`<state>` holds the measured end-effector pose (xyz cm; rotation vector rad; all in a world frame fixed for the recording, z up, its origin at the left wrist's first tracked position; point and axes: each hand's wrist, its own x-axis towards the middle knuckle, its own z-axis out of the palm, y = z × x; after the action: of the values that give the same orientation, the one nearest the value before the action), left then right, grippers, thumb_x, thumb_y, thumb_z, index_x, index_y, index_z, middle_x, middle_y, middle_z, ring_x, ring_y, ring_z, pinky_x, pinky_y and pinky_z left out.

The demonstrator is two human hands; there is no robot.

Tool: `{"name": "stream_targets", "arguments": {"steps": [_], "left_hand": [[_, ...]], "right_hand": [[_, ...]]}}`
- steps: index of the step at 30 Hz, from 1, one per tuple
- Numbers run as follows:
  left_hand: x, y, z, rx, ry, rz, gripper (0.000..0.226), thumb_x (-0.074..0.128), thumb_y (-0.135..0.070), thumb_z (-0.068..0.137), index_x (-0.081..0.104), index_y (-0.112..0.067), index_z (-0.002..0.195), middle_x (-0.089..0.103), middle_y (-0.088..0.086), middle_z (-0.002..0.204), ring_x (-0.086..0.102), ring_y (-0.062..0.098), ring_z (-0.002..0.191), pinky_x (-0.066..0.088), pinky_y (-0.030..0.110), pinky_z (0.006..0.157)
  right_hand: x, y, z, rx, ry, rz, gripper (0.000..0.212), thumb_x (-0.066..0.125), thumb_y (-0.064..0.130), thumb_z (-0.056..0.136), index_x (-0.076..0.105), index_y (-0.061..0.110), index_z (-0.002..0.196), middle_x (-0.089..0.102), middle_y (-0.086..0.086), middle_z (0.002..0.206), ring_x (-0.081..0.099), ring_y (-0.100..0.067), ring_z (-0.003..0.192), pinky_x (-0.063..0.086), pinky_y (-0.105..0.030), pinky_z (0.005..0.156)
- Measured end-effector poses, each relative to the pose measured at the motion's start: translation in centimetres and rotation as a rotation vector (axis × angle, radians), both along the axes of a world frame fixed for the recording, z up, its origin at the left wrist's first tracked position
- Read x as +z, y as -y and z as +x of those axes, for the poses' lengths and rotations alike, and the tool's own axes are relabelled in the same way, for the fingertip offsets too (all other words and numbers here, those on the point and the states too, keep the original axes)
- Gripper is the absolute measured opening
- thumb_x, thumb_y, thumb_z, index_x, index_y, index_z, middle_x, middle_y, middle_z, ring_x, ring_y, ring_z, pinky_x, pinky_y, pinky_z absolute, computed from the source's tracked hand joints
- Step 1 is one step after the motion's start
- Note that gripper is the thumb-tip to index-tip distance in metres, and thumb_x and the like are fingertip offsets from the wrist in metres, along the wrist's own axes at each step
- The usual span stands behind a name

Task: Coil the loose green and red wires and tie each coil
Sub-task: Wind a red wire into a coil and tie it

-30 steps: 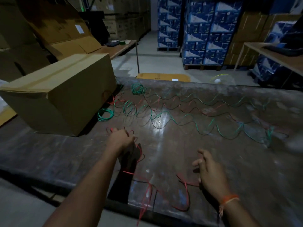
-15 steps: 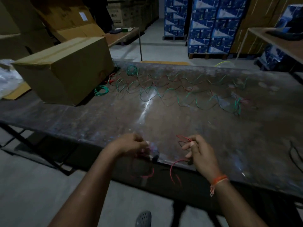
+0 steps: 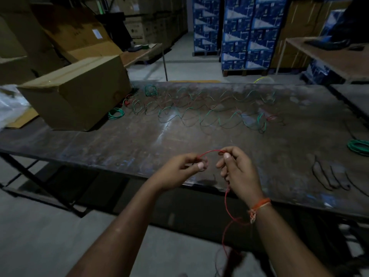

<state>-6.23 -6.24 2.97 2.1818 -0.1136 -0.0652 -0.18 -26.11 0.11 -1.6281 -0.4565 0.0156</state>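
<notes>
Far left: a closed cardboard box (image 3: 79, 92) sits on the dark, scuffed counter (image 3: 119, 144), near its left end. Just beside the box's right lower corner lies a small green coil (image 3: 115, 113), flat on the counter. A second small green coil (image 3: 150, 90) lies further back, near the counter's far edge.

Centre: loose green and red wires (image 3: 199, 110) run in wavy, overlapping lines across the far half of the counter, from the box toward the right end. Individual strands cannot be separated in the dim light.

Near edge, centre: left hand (image 3: 179, 170) is held above the counter's front edge, fingers curled, thumb and forefinger pinching one end of a red wire (image 3: 211, 151). The wire arcs upward in a short loop to the right hand (image 3: 237, 172), whose fingers are likewise curled and pinching it. Below the right hand the same wire hangs down in front of the counter, looping beside the wrist toward the floor. An orange thread band (image 3: 259, 204) is on the right wrist.

Right: dark wires (image 3: 329, 176) lie in long narrow loops on the counter, well apart from the hands. At the far right edge a larger green coil (image 3: 358, 146) rests on the counter, partly cut off by the frame.
</notes>
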Motion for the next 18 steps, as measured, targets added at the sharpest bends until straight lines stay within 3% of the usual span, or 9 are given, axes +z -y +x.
{"name": "stream_targets", "arguments": {"steps": [3,5,8,12,15,18], "left_hand": [[-0.7,0.3,-0.7,0.050,0.063,-0.262,0.025,0.049,-0.013,0.105,0.064,0.007,0.109,0.074,0.010,0.111,0.070,0.019,0.104,0.052,0.030,0.095],[-0.7,0.1,-1.2,0.093,0.096,-0.418,0.026,0.045,-0.010,0.106,0.059,0.011,0.098,0.073,0.014,0.099,0.070,0.022,0.085,0.054,0.030,0.084],[-0.6,0.3,-1.5,0.118,0.126,-0.652,0.024,0.048,-0.019,0.104,0.061,-0.004,0.090,0.065,0.010,0.086,0.058,0.017,0.065,0.051,0.028,0.073],[1.2,1.2,-1.2,0.257,0.185,-1.028,0.030,0.050,-0.031,0.104,0.057,-0.016,0.078,0.055,0.000,0.069,0.040,0.006,0.047,0.041,0.025,0.060],[2.0,0.2,-0.4,0.470,0.212,-1.166,0.038,0.049,-0.039,0.104,0.051,-0.020,0.071,0.046,-0.005,0.058,0.033,0.001,0.042,0.034,0.019,0.051],[1.7,-1.0,0.0,0.542,0.199,-1.321,0.035,0.052,-0.046,0.100,0.054,-0.021,0.075,0.049,-0.007,0.062,0.036,0.001,0.044,0.037,0.018,0.051]], "right_hand": [[0.2,0.9,0.6,-0.090,-0.050,0.077,0.020,0.045,0.016,0.107,0.062,0.025,0.099,0.066,0.002,0.074,0.053,-0.009,0.057,0.040,-0.018,0.048],[-0.2,1.4,1.2,-0.156,-0.078,0.088,0.020,0.047,0.015,0.106,0.062,0.023,0.097,0.065,0.003,0.071,0.050,-0.008,0.054,0.037,-0.018,0.046],[-1.8,1.2,1.6,-0.114,-0.102,-0.043,0.018,0.050,0.016,0.105,0.063,0.019,0.092,0.065,0.003,0.070,0.049,-0.007,0.050,0.038,-0.019,0.047],[-4.2,0.3,-0.1,0.119,-0.099,-0.396,0.023,0.049,0.021,0.106,0.067,0.015,0.093,0.066,0.002,0.069,0.055,-0.005,0.050,0.045,-0.024,0.056],[-5.1,-0.4,-1.5,0.174,-0.033,-0.551,0.024,0.050,0.026,0.105,0.069,0.021,0.091,0.061,0.006,0.064,0.056,0.000,0.058,0.045,-0.027,0.064],[-5.1,-0.9,-1.8,0.167,0.038,-0.637,0.024,0.052,0.027,0.104,0.067,0.022,0.087,0.062,0.006,0.069,0.059,-0.008,0.070,0.047,-0.033,0.072]]}}
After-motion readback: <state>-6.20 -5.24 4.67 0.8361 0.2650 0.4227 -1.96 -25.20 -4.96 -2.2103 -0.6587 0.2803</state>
